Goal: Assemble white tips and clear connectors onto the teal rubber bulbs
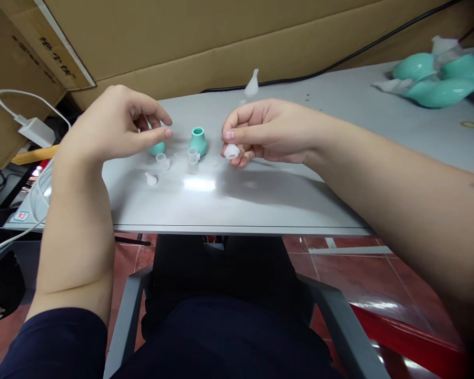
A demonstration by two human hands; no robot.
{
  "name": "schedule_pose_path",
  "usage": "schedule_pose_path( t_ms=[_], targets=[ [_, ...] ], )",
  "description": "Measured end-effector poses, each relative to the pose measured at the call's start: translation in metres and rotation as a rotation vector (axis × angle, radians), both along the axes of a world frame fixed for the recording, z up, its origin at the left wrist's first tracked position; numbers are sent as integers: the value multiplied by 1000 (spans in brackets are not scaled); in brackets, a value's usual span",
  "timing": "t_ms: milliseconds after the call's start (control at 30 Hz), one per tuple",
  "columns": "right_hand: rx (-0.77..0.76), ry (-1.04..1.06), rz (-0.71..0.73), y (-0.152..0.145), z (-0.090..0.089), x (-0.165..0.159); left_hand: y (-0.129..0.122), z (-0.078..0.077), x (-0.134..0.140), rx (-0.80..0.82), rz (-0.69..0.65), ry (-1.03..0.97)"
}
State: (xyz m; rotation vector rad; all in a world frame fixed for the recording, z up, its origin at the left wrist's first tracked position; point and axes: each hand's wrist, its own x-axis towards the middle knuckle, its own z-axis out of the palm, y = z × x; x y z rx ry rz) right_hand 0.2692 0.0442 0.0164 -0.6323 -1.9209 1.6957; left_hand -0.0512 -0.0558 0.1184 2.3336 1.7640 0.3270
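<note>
My right hand (256,131) pinches a small white hollow nozzle tip (231,151), its round open end facing me. My left hand (136,121) hovers over the table with thumb and fingers apart and nothing between them. Behind its thumb a teal bulb (157,148) is partly hidden. Between the hands stands another teal bulb (198,141), upright with its round mouth facing up. Two small clear plastic connectors (193,156) sit in front of the bulbs. A white pointed tip (151,179) lies nearer the table's front edge, and a larger white pointed tip (252,83) stands at the back.
Several teal bulbs with whitish tips (438,79) are heaped at the back right of the grey table (245,210). A black cable (363,52) runs along the cardboard (205,37) behind. On the left are a white charger (37,131) and its cord. A beige ring (469,125) lies right.
</note>
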Motion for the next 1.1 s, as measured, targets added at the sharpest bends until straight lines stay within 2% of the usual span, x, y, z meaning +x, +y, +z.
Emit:
schedule_pose_path(
  t_ms=[133,233,267,300,433,467,500,567,633,733,833,933,1100],
  targets=[
    [-48,42,37,2,0,2,-5,2,3,-21,13,-9],
    [-114,57,9,0,4,1,-14,-3,2,89,7,-73],
    [-130,65,-7,-2,6,1,-19,-6,1,229,14,-150],
    [-135,76,-24,-4,8,1,-24,-11,-1,289,12,-213],
    [-87,150,-92,-11,17,2,-51,-36,-11,424,0,-307],
    [-71,173,-114,-12,18,2,-57,-44,-14,523,16,-341],
    [-50,190,-135,-12,19,2,-64,-53,-16,553,46,-338],
    [26,192,-168,-13,19,2,-75,-71,-20,551,113,-359],
    [151,135,-184,-14,17,2,-84,-91,-22,622,156,-408],
    [335,-1,-164,-18,14,0,-89,-119,-24,656,198,-398],
    [481,-138,-107,-26,12,-5,-89,-140,-26,655,197,-363],
    [613,-230,-43,-34,10,-10,-88,-151,-31,614,193,-334],
    [794,-271,27,-37,2,-14,-89,-154,-35,545,192,-212]
  ],
)
